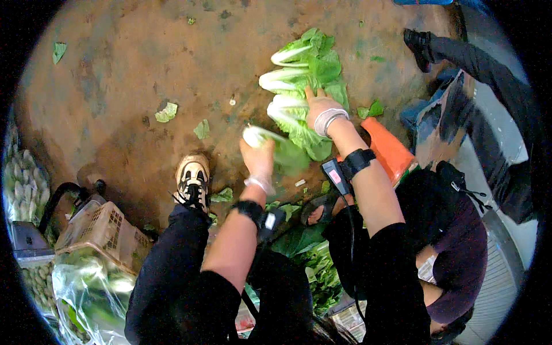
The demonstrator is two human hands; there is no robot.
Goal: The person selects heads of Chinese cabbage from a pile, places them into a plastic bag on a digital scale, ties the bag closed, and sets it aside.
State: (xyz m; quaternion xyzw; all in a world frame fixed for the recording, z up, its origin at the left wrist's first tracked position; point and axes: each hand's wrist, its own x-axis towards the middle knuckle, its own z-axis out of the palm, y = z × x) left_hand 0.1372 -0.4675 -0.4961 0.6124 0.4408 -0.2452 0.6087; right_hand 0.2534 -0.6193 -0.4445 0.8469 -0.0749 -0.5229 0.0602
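A row of Chinese cabbages (287, 77) lies on the brown floor, white stems to the left and green leaves to the right. My right hand (325, 115), fingers stretched out, rests on the leaves of the lower cabbages in that row. Closer to me, my left hand (257, 160) is closed around a single Chinese cabbage (261, 135). Its white stem end points up and left, and its leaves are smeared by motion to the right. Each wrist carries a pale clear band and, farther up the forearm, a black strap with a small device.
Torn leaves (167, 112) are scattered about the floor (126, 69). An orange-red object (386, 150) lies right of my right forearm. At lower left stand a plastic crate (112, 230) and bagged vegetables (95, 293). Another person (454, 247) sits close on the right; a leg (477, 57) extends at upper right.
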